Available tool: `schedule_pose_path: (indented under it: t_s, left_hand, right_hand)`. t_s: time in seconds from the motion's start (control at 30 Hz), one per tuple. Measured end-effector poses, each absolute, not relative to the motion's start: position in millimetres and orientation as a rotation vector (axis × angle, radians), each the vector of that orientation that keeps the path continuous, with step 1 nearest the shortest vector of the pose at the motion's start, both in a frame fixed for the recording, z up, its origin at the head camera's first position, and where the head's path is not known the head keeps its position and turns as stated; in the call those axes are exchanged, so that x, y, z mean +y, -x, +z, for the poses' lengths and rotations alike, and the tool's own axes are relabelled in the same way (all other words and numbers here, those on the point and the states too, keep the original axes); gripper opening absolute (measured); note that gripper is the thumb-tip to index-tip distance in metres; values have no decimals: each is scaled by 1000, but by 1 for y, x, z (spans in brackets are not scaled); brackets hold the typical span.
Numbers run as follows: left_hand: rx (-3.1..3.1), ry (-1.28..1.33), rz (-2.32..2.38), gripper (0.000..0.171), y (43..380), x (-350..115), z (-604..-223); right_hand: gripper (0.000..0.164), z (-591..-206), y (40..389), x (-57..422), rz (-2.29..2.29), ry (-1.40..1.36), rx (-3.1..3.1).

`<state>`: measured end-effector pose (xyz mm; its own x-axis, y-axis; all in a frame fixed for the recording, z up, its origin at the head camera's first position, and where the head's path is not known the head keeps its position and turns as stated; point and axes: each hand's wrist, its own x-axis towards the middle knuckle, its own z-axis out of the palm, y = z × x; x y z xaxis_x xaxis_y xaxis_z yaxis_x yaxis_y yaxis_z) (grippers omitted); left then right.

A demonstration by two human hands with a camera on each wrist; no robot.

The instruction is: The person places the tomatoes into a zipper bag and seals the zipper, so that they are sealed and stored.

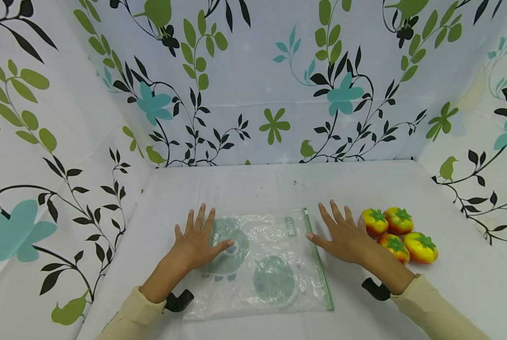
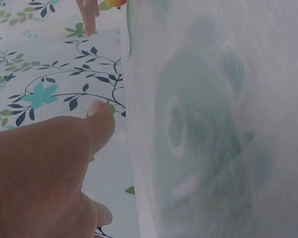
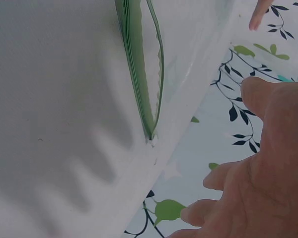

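Note:
A clear plastic zip bag (image 1: 274, 226) with pale green printed shapes and a green zip edge (image 1: 319, 264) lies flat on the white table. My left hand (image 1: 196, 245), fingers spread, hovers over the bag's left side and holds nothing. To the right of the zip edge, my right hand (image 1: 342, 236) is also spread and holds nothing. In the right wrist view the bag's green-edged mouth (image 3: 146, 69) stands slightly parted, below the right hand (image 3: 263, 163). Printed shapes (image 2: 193, 134) show through the film beside the left hand (image 2: 54, 158) in the left wrist view.
Several red-yellow toy fruits with green leafy tops, persimmon-like (image 1: 421, 246), sit clustered just right of my right hand. White cloth with leaf, flower and bird prints (image 1: 245, 94) walls the table (image 1: 236, 186) at the back and both sides.

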<state>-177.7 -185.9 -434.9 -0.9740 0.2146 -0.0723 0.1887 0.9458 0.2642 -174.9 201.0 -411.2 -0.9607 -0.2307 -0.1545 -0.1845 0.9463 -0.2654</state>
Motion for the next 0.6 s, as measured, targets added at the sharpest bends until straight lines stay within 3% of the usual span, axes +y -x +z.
schedule_pose_path:
  t_s: [0.6]
  left_hand:
    - [2980,-396,420,101,182,-174,-428]
  right_hand:
    - [93,-408,171,212,-380,342,2967]
